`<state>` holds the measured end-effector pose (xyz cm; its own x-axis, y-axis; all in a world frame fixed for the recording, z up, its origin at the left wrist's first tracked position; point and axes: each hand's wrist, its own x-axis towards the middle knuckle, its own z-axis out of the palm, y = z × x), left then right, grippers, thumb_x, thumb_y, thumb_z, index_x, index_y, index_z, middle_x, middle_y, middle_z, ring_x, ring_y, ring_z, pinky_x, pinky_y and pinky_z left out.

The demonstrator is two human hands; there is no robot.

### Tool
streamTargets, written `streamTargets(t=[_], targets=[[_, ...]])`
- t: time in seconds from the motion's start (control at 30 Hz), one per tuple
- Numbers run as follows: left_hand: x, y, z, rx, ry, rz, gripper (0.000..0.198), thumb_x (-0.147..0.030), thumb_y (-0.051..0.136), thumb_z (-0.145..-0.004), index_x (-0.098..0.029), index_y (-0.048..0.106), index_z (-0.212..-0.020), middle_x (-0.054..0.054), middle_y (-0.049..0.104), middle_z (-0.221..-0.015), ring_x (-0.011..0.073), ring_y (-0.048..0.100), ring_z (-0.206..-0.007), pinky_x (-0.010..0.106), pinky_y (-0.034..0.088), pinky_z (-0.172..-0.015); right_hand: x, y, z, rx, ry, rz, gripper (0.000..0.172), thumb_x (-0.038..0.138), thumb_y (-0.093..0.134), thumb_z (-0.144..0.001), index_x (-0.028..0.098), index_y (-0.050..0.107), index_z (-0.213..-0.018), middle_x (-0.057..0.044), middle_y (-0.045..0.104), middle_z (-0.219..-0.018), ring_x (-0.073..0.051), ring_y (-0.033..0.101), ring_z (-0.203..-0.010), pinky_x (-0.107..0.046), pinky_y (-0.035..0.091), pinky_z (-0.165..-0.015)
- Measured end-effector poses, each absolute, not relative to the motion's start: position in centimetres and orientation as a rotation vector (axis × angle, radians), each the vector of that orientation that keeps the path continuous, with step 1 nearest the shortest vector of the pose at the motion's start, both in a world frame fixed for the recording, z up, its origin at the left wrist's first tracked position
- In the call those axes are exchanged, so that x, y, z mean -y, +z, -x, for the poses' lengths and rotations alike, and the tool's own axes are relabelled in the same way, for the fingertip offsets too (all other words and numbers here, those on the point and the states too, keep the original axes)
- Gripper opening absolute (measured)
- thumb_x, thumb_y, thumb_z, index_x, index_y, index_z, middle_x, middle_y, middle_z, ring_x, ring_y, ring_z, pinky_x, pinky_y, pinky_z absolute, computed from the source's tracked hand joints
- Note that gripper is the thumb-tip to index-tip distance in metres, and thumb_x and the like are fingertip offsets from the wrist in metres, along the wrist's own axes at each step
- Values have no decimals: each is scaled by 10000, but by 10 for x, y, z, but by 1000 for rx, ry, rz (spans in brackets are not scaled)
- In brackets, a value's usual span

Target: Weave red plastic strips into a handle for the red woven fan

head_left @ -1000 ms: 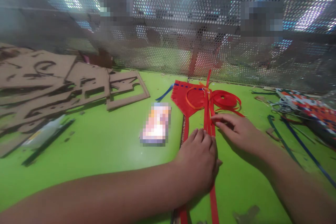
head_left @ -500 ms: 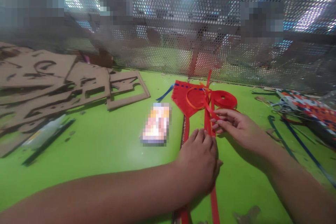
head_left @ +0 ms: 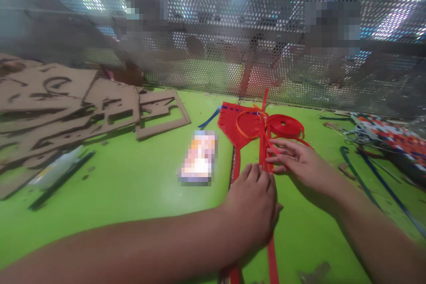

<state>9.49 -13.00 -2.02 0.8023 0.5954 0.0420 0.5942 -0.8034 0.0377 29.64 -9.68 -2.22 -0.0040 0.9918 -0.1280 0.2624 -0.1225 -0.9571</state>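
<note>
My left hand (head_left: 251, 199) presses down over long red ribbons (head_left: 272, 257) on the table, its fingers together and curled across them. To its right, my right hand (head_left: 294, 159) has a loose length of red ribbon between its thumb and fingers. Just beyond my hands lies a red pointed felt-like piece (head_left: 233, 126) with a row of blue stitching along its top. An orange ribbon loop (head_left: 240, 129) rests on it. Touching its right side is a coiled roll of red ribbon (head_left: 286, 125). My left palm hides part of the ribbons.
Cut cardboard sheets (head_left: 66, 93) are piled at the left, near a white glue bottle (head_left: 58, 171). A blurred-out phone-like object (head_left: 199, 157) lies left of the ribbons. A woven multicoloured piece (head_left: 392, 135) is at the right. A perforated metal screen (head_left: 213, 31) stands behind.
My right hand has shifted slightly, carrying the loose ribbon down against the straight strips. The ribbon roll has loosened a little to the right. My left hand stays put.
</note>
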Motion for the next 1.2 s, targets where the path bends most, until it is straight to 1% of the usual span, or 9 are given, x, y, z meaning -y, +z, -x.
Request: streamTargets(t=[0.2, 0.43, 0.57, 0.63, 0.7, 0.77, 0.83, 1.03, 1.2], targets=[[129, -21, -93, -982, 89, -2976, 658, -458, 359, -1121, -7, 490, -1582, 252, 592, -1533, 418, 507, -1476, 545, 414, -1228, 95, -24, -299, 1476, 1106, 1520, 460, 393, 728, -949, 258, 665, -1384, -140, 731, -1312, -301, 764, -1126, -483, 660, -939], [128, -17, -92, -980, 200, -2927, 613, -444, 413, -1109, -16, 543, -1529, 244, 633, -1476, 394, 581, -1387, 566, 417, -1213, 103, -19, -291, 2003, 814, 1635, 348, 356, 650, -991, 276, 775, -1306, -127, 624, -1465, -327, 646, -1307, -541, 515, -1132], [104, 24, -66, -958, 72, -2651, 449, -460, 467, -1069, -161, 738, -1267, 147, 775, -1182, 321, 733, -1066, 482, 573, -987, 104, -14, -286, 2070, 794, 1682, 397, 369, 605, -1009, 262, 754, -1361, -139, 603, -1465, -322, 659, -1273, -500, 544, -1087], [84, 47, -37, -1201, 48, -2514, 416, -522, 614, -975, -221, 761, -1221, 135, 755, -1276, 324, 732, -1084, 439, 579, -926, 105, -11, -284, 2092, 787, 1710, 412, 373, 593, -1015, 272, 740, -1386, -137, 588, -1496, -323, 672, -1248, -486, 565, -1050], [64, 61, -3, -1386, -56, -2461, 729, -654, 768, -806, -246, 677, -1403, 155, 673, -1457, 384, 685, -1211, 444, 561, -937, 106, -8, -283, 2110, 779, 1740, 421, 377, 587, -1020, 279, 730, -1403, -135, 565, -1538, -329, 678, -1242, -475, 580, -1017], [47, 64, 27, -1545, -187, -2395, 1253, -788, 861, -570, -232, 465, -1620, 211, 601, -1544, 466, 628, -1292, 467, 540, -956, 107, -5, -283, 2116, 770, 1759, 419, 383, 586, -1021, 279, 732, -1400, -133, 559, -1552, -334, 670, -1265, -465, 582, -1015], [36, 58, 46, -1651, -305, -2295, 1537, -857, 854, -471, -213, 234, -1722, 250, 539, -1593, 514, 584, -1338, 488, 521, -973, 107, -5, -283, 2121, 751, 1754, 411, 384, 591, -1019, 276, 740, -1387, -132, 577, -1534, -333, 656, -1297, -463, 566, -1047], [21, 39, 54, -1573, -409, -2107, 1646, -843, 859, -481, -225, -2, -1739, 255, 605, -1526, 467, 658, -1230, 417, 513, -891, 103, -9, -285, 2126, 742, 1727, 406, 381, 611, -1005, 293, 737, -1381, -127, 610, -1493, -321, 692, -1234, -467, 581, -1022], [3, 34, 60, -1574, -296, -2088, 1467, -841, 812, -591, -207, 150, -1737, 209, 774, -1246, 414, 727, -1014, 406, 512, -799, 104, -8, -285, 2127, 741, 1749, 400, 400, 610, -1007, 315, 742, -1375, -125, 592, -1526, -326, 711, -1195, -470, 607, -964]])
